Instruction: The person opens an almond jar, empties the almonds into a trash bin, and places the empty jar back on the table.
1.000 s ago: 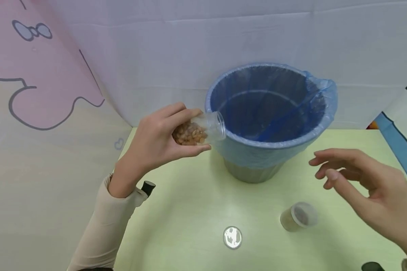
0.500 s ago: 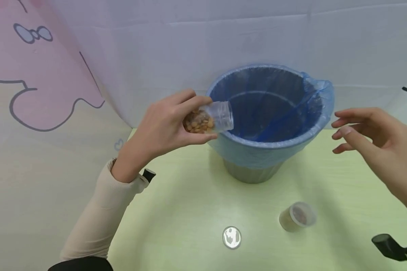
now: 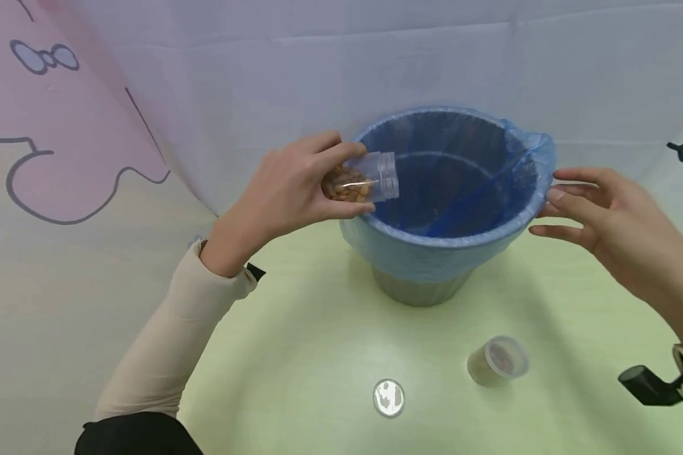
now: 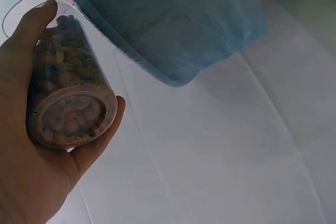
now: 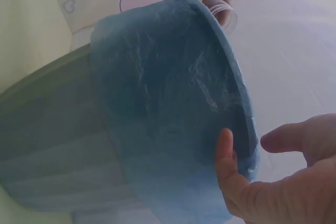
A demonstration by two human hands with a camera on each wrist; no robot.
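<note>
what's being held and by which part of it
The left hand holds the clear jar round its side, towards the base. The right hand is at the bin's rim; whether it grips cannot be told.

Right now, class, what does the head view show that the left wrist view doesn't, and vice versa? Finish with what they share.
Only the head view: the right hand, the small cup, the round disc and the bin's inside.
Only the left wrist view: the underside of the jar.
Both: the left hand gripping that jar, and the blue liner.
</note>
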